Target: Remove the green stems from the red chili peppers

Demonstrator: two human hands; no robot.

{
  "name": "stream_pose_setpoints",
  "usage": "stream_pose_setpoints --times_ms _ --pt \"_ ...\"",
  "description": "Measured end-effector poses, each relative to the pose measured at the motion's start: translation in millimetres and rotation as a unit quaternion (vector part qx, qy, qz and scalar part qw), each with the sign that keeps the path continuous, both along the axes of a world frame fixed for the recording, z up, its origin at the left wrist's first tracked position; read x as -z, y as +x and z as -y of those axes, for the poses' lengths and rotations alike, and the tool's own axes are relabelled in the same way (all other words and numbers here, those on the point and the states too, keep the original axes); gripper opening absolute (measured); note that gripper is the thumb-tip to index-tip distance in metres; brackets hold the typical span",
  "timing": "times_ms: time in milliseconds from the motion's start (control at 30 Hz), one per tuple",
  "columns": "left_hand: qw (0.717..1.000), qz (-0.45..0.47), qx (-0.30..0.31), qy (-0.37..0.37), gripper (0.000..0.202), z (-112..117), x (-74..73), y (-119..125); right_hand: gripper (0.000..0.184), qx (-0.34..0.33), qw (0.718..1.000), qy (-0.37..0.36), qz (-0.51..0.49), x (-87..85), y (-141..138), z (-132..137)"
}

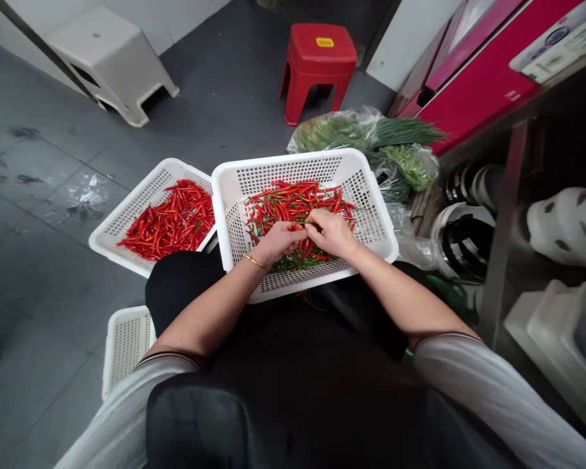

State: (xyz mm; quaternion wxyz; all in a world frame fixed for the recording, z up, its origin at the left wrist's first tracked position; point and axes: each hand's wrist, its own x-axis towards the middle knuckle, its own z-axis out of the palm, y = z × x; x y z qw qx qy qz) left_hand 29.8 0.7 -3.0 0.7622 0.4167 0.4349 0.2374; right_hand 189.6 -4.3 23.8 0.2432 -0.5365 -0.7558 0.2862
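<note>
A white perforated basket (293,163) rests on my lap, holding red chili peppers (286,202) with green stems among them. Over this basket my left hand (280,241), with a gold bracelet at the wrist, is closed on a red chili pepper (297,227). Close against it, my right hand (334,233) pinches at the stem end of that pepper; the fingertips nearly meet. Loose green stems (297,262) gather below the hands in the near part of the basket. On the left, a second white basket (108,236) holds a heap of red chili peppers (168,221).
Part of another white basket (127,345) shows at lower left. A white stool (102,55) and a red stool (320,65) stand beyond. Bagged green vegetables (336,130) lie past the basket. Shelving with stacked white containers (557,332) lines the right. The grey floor (39,273) has wet patches.
</note>
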Motion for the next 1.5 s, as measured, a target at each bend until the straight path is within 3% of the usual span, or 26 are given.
stream_pose_setpoints --times_ms 67,100,167,267,333,367,433,500,600,700,767,867,967,1033,1100,1200,1300,1400,1500 --pt "0.999 -0.034 0.002 0.019 0.045 0.5 0.2 -0.8 0.014 0.006 0.999 0.033 0.040 -1.1 -1.3 2.7" --pt "0.996 -0.063 0.003 0.058 0.043 0.5 -0.4 -1.3 0.015 0.013 0.999 0.012 0.029 -1.6 0.6 3.9" --pt "0.977 -0.114 0.010 0.182 0.036 -0.8 -1.9 -2.5 0.022 0.027 0.994 -0.092 -0.052 -1.6 7.3 5.9" --pt "0.938 -0.120 0.014 0.324 0.021 -6.4 -2.3 -6.6 0.035 0.035 0.937 -0.254 -0.237 1.6 19.2 7.1" --pt "0.948 -0.088 -0.013 0.304 0.018 -11.5 -1.2 -11.8 0.041 0.052 0.909 -0.287 -0.298 5.9 26.6 5.1" --pt "0.962 -0.057 -0.034 0.263 0.019 -13.9 -0.7 -15.0 0.041 0.069 0.911 -0.287 -0.286 8.3 30.5 3.1" --pt "0.985 0.044 -0.066 0.153 0.024 -17.4 -1.1 -21.7 0.037 0.109 0.943 -0.269 -0.162 12.5 39.1 -2.0" --pt "0.982 0.163 -0.075 0.058 0.028 -18.7 -4.1 -27.6 0.035 0.134 0.964 -0.222 0.063 14.7 47.8 -7.0" --pt "0.961 0.267 -0.077 0.013 0.032 -17.6 -10.9 -32.7 0.043 0.120 0.927 -0.140 0.327 15.7 53.5 -12.3" --pt "0.955 0.276 -0.104 0.010 0.034 -17.1 -15.7 -34.2 0.034 0.074 0.913 -0.095 0.390 21.1 43.3 -18.4" --pt "0.959 0.253 -0.128 0.003 0.040 -18.5 -15.8 -34.3 0.033 -0.001 0.909 -0.082 0.408 29.4 31.3 -24.4" --pt "0.975 0.167 -0.145 0.000 0.045 -21.2 -10.8 -32.8 0.034 -0.136 0.879 -0.089 0.449 41.7 18.6 -34.4" --pt "0.986 0.005 -0.138 0.092 0.033 -21.2 -2.8 -28.3 0.031 -0.160 0.866 -0.081 0.466 39.9 19.3 -39.8" --pt "0.963 -0.119 -0.104 0.219 0.019 -18.5 1.4 -23.6 0.028 -0.149 0.878 -0.075 0.449 27.6 22.4 -38.4" --pt "0.916 -0.214 -0.035 0.338 0.013 -14.5 3.3 -18.2 0.027 -0.156 0.891 -0.060 0.422 10.0 21.9 -32.8" --pt "0.852 -0.303 0.062 0.423 0.010 -9.1 2.8 -10.6 0.026 -0.173 0.898 -0.031 0.404 -11.6 12.1 -21.0" --pt "0.837 -0.330 0.090 0.427 0.014 -7.0 1.1 -7.0 0.027 -0.133 0.893 -0.044 0.428 -16.2 0.7 -13.2" --pt "0.861 -0.278 0.056 0.422 0.015 -7.0 -1.7 -9.3 0.027 -0.099 0.905 -0.055 0.410 -12.3 -1.4 -10.6" --pt "0.876 -0.220 0.056 0.425 0.008 -8.5 -6.3 -15.7 0.021 -0.170 0.914 -0.049 0.364 -15.7 3.5 -7.6"
